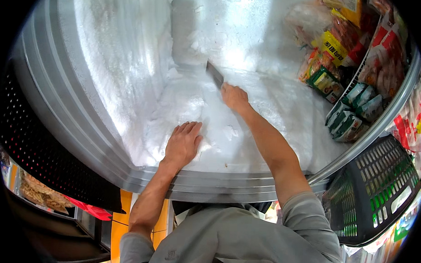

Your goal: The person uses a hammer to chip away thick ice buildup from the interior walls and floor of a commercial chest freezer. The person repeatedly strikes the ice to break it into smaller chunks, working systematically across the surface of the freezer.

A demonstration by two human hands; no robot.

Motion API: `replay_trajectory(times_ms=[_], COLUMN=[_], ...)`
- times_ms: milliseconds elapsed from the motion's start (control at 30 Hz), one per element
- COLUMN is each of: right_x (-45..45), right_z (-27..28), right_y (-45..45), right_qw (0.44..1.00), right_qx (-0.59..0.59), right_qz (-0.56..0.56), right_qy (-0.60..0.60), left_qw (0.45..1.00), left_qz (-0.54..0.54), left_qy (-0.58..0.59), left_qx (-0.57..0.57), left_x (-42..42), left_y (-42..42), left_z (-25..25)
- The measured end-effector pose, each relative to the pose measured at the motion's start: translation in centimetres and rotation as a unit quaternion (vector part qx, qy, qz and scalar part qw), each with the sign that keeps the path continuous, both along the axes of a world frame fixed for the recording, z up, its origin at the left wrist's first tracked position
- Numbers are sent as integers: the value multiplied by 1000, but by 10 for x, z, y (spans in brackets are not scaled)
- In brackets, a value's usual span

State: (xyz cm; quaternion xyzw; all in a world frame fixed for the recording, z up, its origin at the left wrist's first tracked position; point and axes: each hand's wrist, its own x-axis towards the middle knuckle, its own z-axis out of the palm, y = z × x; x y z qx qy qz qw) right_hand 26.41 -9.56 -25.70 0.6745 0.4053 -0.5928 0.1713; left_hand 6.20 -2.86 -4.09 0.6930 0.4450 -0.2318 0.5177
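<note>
I lean over the frosted inside of a chest freezer (215, 100), where thick white frost (129, 59) coats the left wall. My right hand (235, 96) grips a flat metal blade (215, 74), which looks like a cleaver. Its handle is hidden in my fist, and the blade points up and left near the frosted far corner. Nearer to me, my left hand (183, 144) is spread on or just over the icy surface just inside the front rim, its thumb apart and nothing held. Small loose flakes of frost (231, 131) lie between the two hands.
Bagged frozen foods (333, 49) pile up at the right, beside a wire divider (359, 63) with more packets (350, 115) behind it. The grey freezer rim (226, 184) runs in front of my body. A black plastic basket (365, 185) stands outside at the right.
</note>
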Motion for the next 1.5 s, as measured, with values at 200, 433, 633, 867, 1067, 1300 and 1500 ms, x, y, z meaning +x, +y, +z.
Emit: replay_trajectory(times_ms=[200,433,633,867,1067,1300,1500], right_x=[1,17,-3,-7,-21,-1,23], right_z=[-4,-19,-13,-26,-19,-9,-22], right_y=[10,33,4,11,11,28,23], right_qw=[996,997,999,995,986,988,992], right_qx=[-9,-10,3,-14,13,14,-22], right_qz=[-87,-75,-45,-94,-166,-153,-105], right_qy=[-29,3,12,11,-4,19,66], left_qw=[998,987,974,975,972,993,969], left_qz=[-52,-128,-142,-127,-143,11,184], left_qy=[27,89,157,151,154,99,-8], left_qx=[-22,-40,-87,-99,-107,-61,166], left_x=[-4,-7,-22,-27,-23,-16,11], left_y=[-4,7,15,11,18,32,75], left_z=[-21,-82,-135,-145,-145,-113,-2])
